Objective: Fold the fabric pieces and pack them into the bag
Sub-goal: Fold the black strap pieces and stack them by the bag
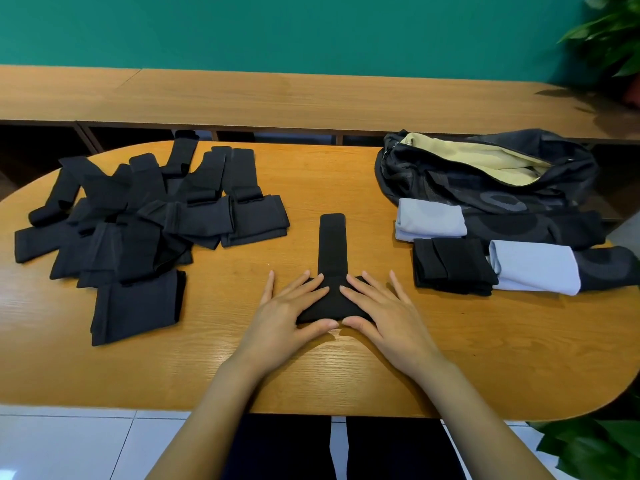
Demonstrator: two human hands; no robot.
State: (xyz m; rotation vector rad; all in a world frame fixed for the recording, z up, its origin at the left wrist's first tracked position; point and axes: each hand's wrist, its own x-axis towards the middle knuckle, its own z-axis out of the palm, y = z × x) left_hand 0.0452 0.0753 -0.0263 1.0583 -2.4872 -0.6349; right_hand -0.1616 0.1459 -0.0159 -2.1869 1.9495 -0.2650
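A black fabric piece [332,247] lies on the wooden table [346,181] in front of me, its narrow strap pointing away. My left hand [287,313] and my right hand [381,313] press flat on its wide near end, fingers straight, thumbs meeting at its front edge. A heap of several unfolded black pieces [138,216] covers the table's left part. At the right stands a dark bag [485,174], open, with a pale yellow lining. In front of it lie a folded black piece [450,265] and two folded light grey pieces [429,220] [536,268].
A long wooden bench [311,98] runs behind the table against a green wall. Green plants [609,36] stand at the far right, top and bottom. The table's rounded near edge is just above my legs.
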